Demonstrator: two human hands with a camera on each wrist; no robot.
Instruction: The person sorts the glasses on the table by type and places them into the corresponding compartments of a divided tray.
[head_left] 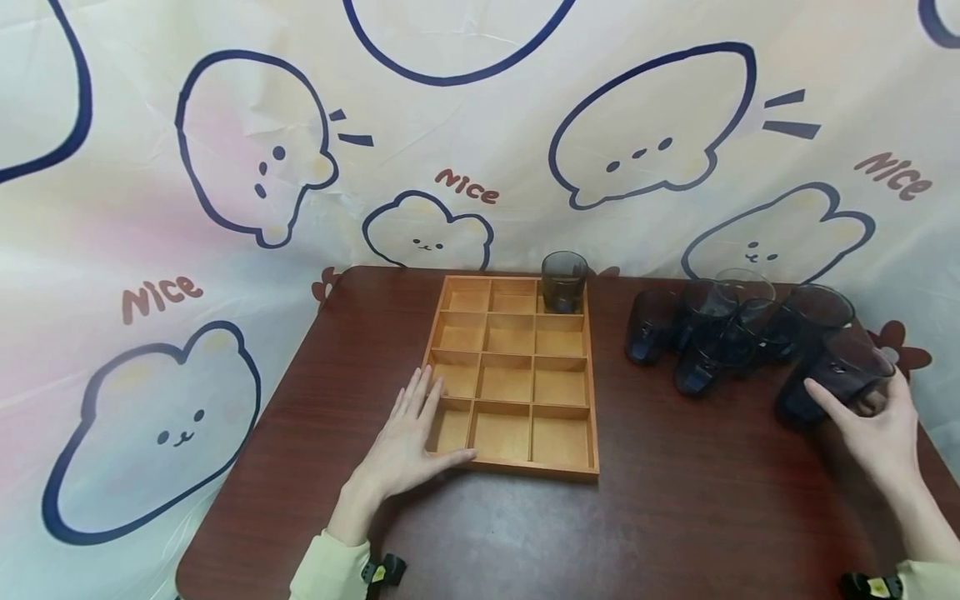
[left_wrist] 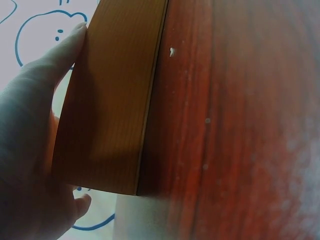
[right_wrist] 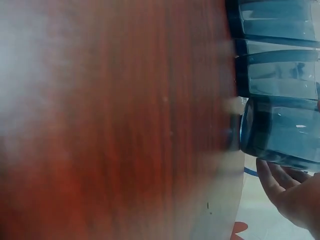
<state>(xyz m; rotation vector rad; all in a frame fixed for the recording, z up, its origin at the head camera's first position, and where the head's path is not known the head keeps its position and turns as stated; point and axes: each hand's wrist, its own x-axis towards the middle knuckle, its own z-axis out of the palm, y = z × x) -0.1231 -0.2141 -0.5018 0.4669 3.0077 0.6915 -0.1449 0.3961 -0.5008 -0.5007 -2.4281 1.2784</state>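
Behind the reddish-brown table [head_left: 675, 517] hangs a pale curtain [head_left: 450, 125], with cartoon outlines and the word "Nice"; on the table lies a wooden tray [head_left: 540, 472] of twelve compartments; my left hand [head_left: 405, 442] rests at its near left corner, with fingers straight over the left rim and thumb stretched along the near side; one grey glass [head_left: 564, 283] stands in the far right compartment; my right hand [head_left: 881, 425] grips a dark bluish glass [head_left: 840, 371] at the table's right side; this glass leans slightly, but whether its base touches the table I cannot tell; near it, other glasses [head_left: 708, 354] stand close together, apart from the tray
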